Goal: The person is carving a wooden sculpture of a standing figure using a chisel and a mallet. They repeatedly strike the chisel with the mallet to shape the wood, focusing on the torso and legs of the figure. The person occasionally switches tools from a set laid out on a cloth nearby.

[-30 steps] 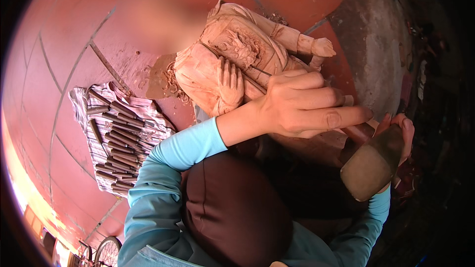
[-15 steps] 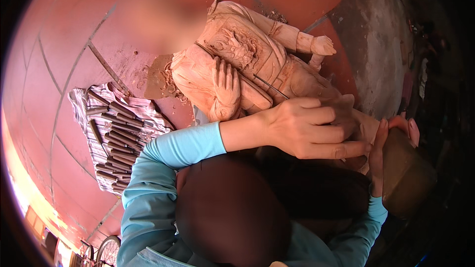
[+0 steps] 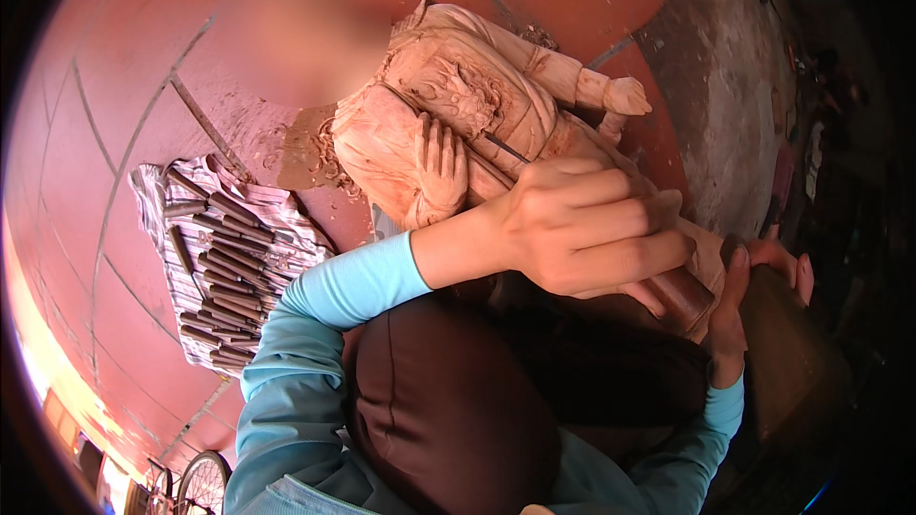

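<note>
A pale carved wooden statue [image 3: 391,138] lies on its back, with a raised relief [image 3: 468,95] on its front and one carved hand over the chest. My left hand [image 3: 596,229] is closed around a chisel [image 3: 685,298]. Its brown handle end sticks out below my fingers, and its thin dark blade meets the wood beside the relief. At the lower right, my right hand [image 3: 733,291] is wrapped around a dark brown wooden block, apparently a mallet [image 3: 792,353]. Its face stands just off the chisel's handle end; shadow hides much of the block.
Several dark-handled carving tools [image 3: 229,277] lie on a striped cloth [image 3: 153,195] at the left. Wood shavings [image 3: 329,157] are scattered on the red tiled floor [image 3: 86,229]. A grey slab [image 3: 716,76] lies at the right, and a bicycle wheel [image 3: 203,486] shows at the lower left.
My left hand has shifted slightly left, moving the chisel's tip closer to the relief and baring its handle end. The mallet and my right hand have moved slightly right and down.
</note>
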Tool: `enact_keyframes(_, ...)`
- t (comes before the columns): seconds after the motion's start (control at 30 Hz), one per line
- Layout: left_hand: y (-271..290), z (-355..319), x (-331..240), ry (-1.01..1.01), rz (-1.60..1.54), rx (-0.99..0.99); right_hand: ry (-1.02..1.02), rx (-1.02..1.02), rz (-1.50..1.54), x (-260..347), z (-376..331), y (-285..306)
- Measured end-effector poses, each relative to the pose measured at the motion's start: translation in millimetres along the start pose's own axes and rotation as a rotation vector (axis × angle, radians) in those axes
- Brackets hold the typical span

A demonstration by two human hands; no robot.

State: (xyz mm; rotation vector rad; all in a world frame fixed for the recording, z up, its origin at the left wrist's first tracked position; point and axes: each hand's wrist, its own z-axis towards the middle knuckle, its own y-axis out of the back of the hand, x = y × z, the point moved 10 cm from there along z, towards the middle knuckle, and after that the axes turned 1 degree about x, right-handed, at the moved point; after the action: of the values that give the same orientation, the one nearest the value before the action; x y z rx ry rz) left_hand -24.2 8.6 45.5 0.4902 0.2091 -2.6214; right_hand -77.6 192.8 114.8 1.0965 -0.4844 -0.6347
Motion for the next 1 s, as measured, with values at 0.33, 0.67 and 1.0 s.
enact_keyframes(0.33,17,0,6,0.038,-0.050,-0.038,0.121,-0.093,-0.082,12,3,7)
enact_keyframes(0.67,-16,-1,-29,-0.062,0.016,0.053,0.029,0.098,-0.097,4,7,-5)
enact_keyframes(1.0,-13,4,1,0.070,0.034,0.094,-0.020,0.008,0.062,4,3,0)
